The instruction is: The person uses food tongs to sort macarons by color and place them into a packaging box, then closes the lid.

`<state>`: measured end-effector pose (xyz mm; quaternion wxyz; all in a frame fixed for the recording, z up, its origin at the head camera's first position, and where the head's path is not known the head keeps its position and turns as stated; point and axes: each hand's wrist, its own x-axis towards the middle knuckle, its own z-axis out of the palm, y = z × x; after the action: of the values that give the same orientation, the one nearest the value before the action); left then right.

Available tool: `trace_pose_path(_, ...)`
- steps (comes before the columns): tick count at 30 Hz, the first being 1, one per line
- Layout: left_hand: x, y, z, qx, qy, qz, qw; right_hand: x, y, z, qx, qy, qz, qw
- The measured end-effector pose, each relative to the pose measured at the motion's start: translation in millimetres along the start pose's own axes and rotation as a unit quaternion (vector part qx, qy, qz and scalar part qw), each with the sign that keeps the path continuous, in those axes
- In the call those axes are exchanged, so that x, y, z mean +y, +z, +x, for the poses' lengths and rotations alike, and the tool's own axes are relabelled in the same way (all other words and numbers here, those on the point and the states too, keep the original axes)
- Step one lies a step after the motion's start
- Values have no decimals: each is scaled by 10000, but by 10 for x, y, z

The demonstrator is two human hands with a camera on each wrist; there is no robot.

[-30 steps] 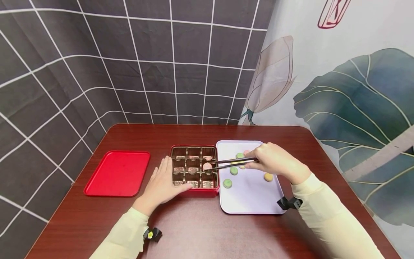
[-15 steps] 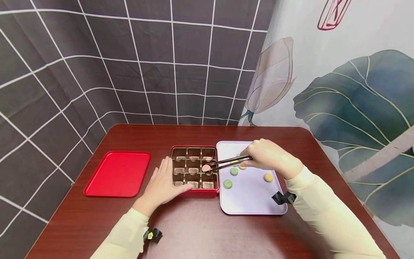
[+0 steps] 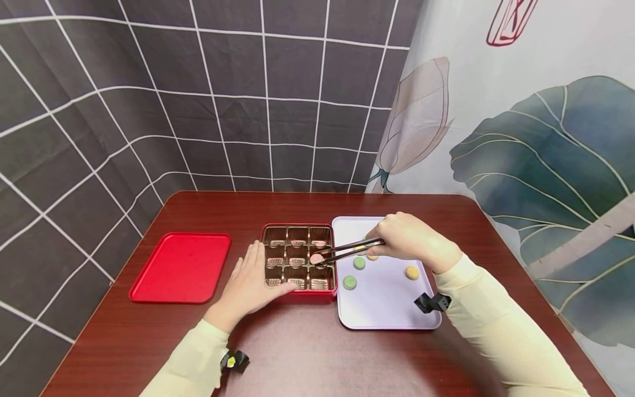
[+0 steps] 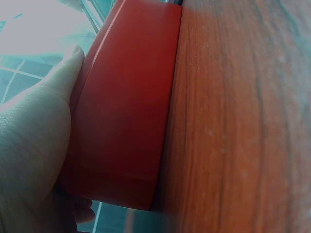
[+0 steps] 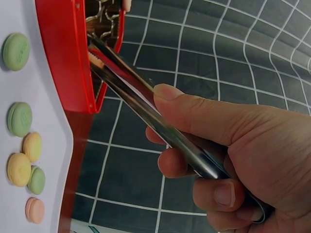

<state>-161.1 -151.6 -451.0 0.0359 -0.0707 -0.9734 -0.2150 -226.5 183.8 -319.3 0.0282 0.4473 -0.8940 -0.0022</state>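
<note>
My right hand (image 3: 407, 236) grips a pair of metal tongs (image 5: 150, 109), thumb on one arm and fingers curled round the other. Between the tong tips is a pink macaron (image 3: 316, 258), at the middle compartment of the right column in a red box (image 5: 63, 53) with a gold divided insert. How deep it sits I cannot tell. Along the box's left side lie the straight fingers of my left hand (image 3: 248, 281), its thumb (image 4: 73, 63) along the front rim. Something pink shows in the back right compartment.
A white tray (image 3: 382, 309) adjoins the box's right side. On it lie green macarons (image 3: 349, 282), yellow macarons (image 3: 412, 273) and a pink macaron (image 5: 35, 210). A red tray (image 3: 181, 267) lies at the left of the wooden table (image 3: 297, 342).
My right hand has shifted slightly left, bringing the tongs and the pink macaron a little left and nearer the front. During the last half second almost nothing moves. My left hand stays put.
</note>
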Motion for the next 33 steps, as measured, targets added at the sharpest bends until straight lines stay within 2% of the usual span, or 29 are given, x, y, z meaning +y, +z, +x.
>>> trace_pose_path(15,33,-4,-11,14,45,43,10000,-10,-2,19,-59,51,-30,10000)
trace_pose_path(26,28,-5,-3,16,37,34,10000,86,66,-240,-68,876,432,9952)
trace_pose_path(33,7,4,0,43,34,17,10000,114,115,-410,-45,1212,888,9886)
